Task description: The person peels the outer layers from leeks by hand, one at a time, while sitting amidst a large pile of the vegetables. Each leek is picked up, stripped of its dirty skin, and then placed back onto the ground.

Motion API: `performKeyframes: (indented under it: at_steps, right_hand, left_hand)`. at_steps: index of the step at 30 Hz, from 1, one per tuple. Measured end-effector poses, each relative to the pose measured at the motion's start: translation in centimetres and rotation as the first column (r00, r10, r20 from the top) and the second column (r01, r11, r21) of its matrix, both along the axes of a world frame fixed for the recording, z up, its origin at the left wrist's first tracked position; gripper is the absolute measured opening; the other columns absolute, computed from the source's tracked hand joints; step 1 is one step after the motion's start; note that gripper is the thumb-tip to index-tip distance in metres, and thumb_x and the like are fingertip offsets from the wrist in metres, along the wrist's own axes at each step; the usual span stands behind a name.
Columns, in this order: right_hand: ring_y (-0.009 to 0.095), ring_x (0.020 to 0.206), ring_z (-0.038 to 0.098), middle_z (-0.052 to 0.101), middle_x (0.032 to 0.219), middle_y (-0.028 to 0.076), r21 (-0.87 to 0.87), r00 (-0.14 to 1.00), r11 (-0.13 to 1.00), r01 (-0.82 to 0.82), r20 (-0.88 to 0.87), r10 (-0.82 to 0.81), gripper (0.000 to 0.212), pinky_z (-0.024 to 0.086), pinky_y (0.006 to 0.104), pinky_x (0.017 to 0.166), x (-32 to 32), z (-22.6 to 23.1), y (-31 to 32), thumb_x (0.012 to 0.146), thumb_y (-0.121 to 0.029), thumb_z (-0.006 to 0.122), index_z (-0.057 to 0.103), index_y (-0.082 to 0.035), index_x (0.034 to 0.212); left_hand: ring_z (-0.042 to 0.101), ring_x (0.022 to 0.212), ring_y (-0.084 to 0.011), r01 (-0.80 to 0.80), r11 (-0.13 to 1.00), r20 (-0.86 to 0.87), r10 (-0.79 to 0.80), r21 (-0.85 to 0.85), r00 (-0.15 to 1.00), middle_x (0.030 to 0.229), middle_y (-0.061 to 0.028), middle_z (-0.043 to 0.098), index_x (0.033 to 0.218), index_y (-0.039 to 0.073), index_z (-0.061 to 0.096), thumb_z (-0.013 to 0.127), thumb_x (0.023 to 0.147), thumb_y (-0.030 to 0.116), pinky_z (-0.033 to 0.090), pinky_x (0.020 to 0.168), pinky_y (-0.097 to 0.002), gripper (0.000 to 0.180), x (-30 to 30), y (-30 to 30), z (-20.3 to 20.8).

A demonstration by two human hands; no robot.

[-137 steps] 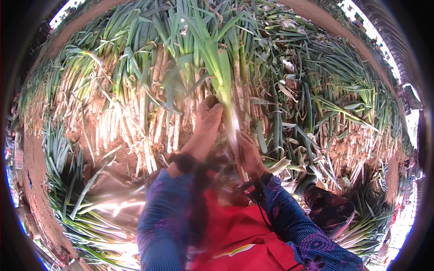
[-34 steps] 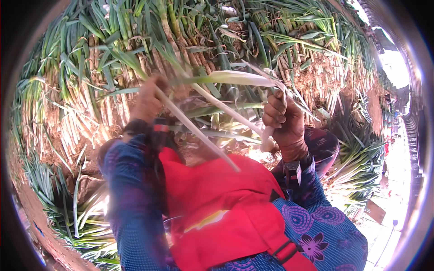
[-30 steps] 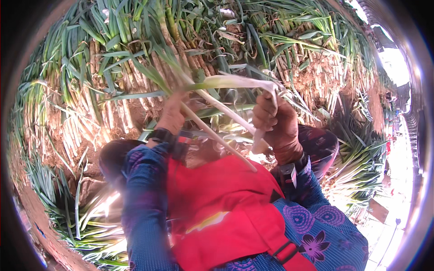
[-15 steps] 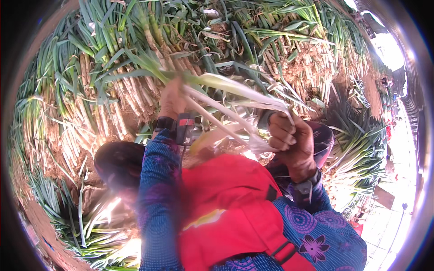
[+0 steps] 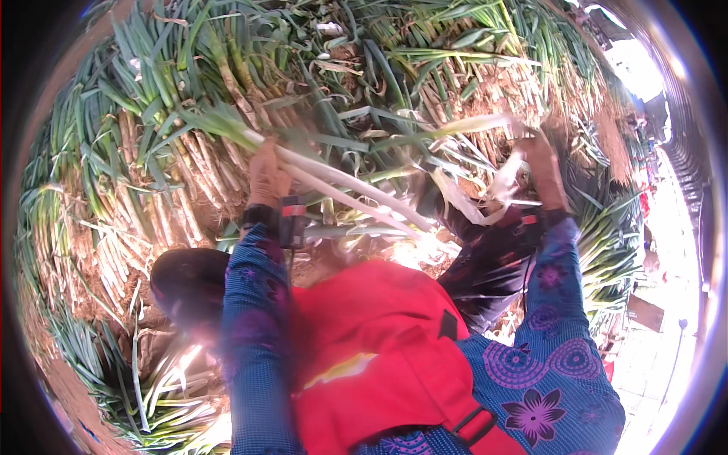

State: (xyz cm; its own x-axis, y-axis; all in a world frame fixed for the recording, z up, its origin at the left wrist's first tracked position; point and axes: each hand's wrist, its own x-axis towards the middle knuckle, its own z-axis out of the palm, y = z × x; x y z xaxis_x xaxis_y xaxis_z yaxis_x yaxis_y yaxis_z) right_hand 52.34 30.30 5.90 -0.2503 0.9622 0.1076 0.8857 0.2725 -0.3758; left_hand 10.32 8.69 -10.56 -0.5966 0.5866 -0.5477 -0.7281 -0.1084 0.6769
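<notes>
My left hand (image 5: 267, 176) is closed round long green onions (image 5: 345, 180), two white stalks angled down to the right and green tops pointing up left. Out to the right, my right hand (image 5: 541, 165), blurred by motion, grips pale peeled-off outer leaves (image 5: 502, 183). Those leaves hang from it, apart from the white stalks. One long strip of leaf (image 5: 455, 133) trails left from the hand toward the pile.
Green onions (image 5: 201, 159) lie in heaps across the far side and left. Trimmed bunches (image 5: 171, 413) sit at the lower left, others (image 5: 614, 250) at the right. Loose leaves litter the ground between my knees. A red apron (image 5: 371, 334) covers my lap.
My right hand has swung up and to the right, pulling the outer leaves away from the stalks. My left hand, still holding the green onions, has shifted slightly left.
</notes>
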Motion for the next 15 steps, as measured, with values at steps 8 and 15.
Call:
performKeyframes:
  at_steps: [8,15]
  right_hand:
    - [0.025,0.092,0.063,0.066,0.097,0.016,-0.458,0.659,0.487,-0.743,-0.376,0.652,0.045,0.048,0.0332,0.081,-14.1,-6.9,-13.8,0.087,-0.03,0.06,0.053,-0.008,0.126]
    - [0.009,0.065,0.055,0.059,0.075,0.001,-0.76,0.807,0.293,-0.58,-0.486,0.336,0.034,0.046,0.0254,0.055,-11.7,-6.2,-17.7,0.092,-0.024,0.056,0.055,-0.004,0.12]
  left_hand:
    - [0.057,0.069,-0.0213,-0.095,0.993,0.035,0.098,-0.066,0.995,0.087,-0.0098,0.056,0.1,0.004,0.054,0.059,0.092,0.033,0.05,0.062,-0.0371,0.03,6.1,0.1,3.2]
    - [0.059,0.101,-0.033,-0.096,0.854,0.275,-0.056,0.511,0.96,0.111,-0.0167,0.061,0.118,0.004,0.049,0.048,0.095,0.039,0.047,0.086,-0.0483,0.042,6.1,-3.6,6.7]
